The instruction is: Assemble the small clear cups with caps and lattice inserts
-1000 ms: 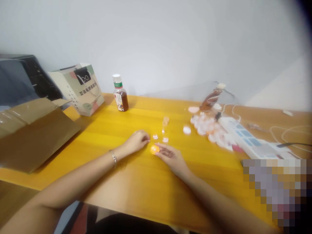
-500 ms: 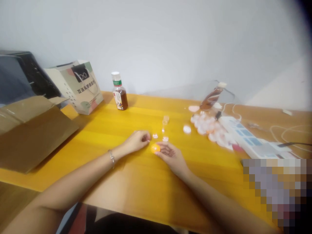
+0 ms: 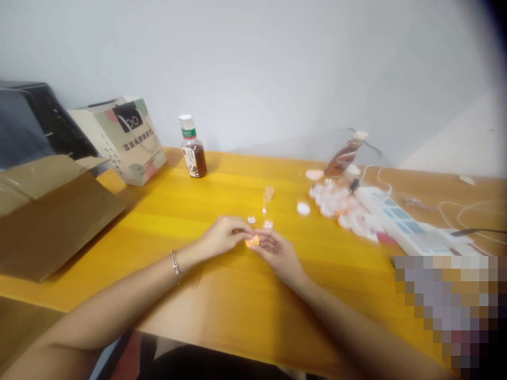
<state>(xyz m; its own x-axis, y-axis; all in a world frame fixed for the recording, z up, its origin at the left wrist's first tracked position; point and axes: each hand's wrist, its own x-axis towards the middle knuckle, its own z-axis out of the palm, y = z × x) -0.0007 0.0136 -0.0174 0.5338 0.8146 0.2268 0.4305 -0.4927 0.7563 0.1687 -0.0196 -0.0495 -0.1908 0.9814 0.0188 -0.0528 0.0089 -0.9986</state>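
Observation:
Near the table's middle, my right hand pinches a small round orange piece between thumb and fingers. The left hand has its thumb and fingertips closed together at the upper edge of that orange piece, partly covering it. Whatever those fingertips hold is too small to make out. Just beyond the hands lie two small white pieces with reddish marks, a left one and a right one. Behind them is a small clear container, blurred. A white round piece rests to its right.
An open cardboard box and a printed paper bag stand at left. A brown-liquid bottle stands at the back. On the right are a tilted bottle, a pile of pale round pieces, a white-blue tray and cables.
My left hand has moved right and its fingertips now meet the orange piece. The right hand keeps holding it in nearly the same place.

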